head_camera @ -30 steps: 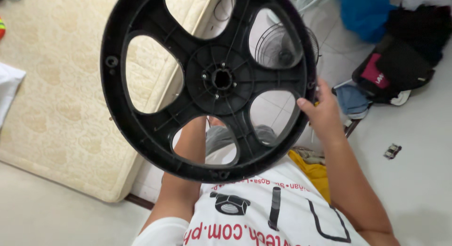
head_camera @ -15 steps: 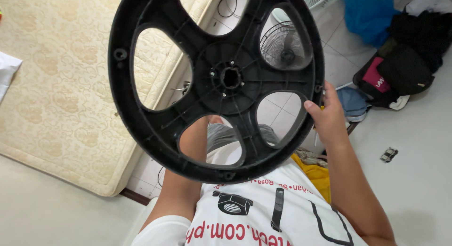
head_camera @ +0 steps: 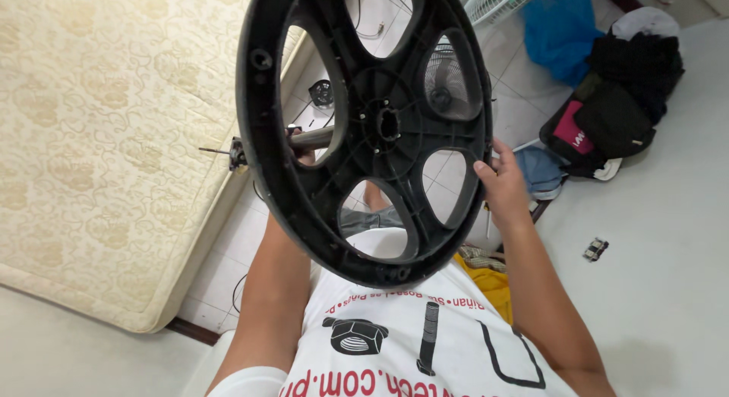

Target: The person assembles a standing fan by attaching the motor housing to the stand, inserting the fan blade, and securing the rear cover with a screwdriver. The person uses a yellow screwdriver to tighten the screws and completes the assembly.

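In the head view, a large black round base (head_camera: 364, 131) with five oval cut-outs and a small central hole is held up in front of the person's chest, tilted so its ribbed underside faces the camera. The right hand (head_camera: 501, 186) is clamped on the right rim, thumb over the edge and fingers behind, which steadies the disc upright. The left hand (head_camera: 302, 148) sits behind the disc, seen only through a cut-out; it appears closed around a grey metal rod (head_camera: 269, 145) whose end pokes out past the left rim, though the grip itself is partly hidden. Below lie a cream patterned mattress (head_camera: 99, 139) and white floor tiles (head_camera: 668, 237), with a fan grille (head_camera: 444, 82), a blue bag (head_camera: 558, 25) and dark clothing (head_camera: 623, 93) beyond.
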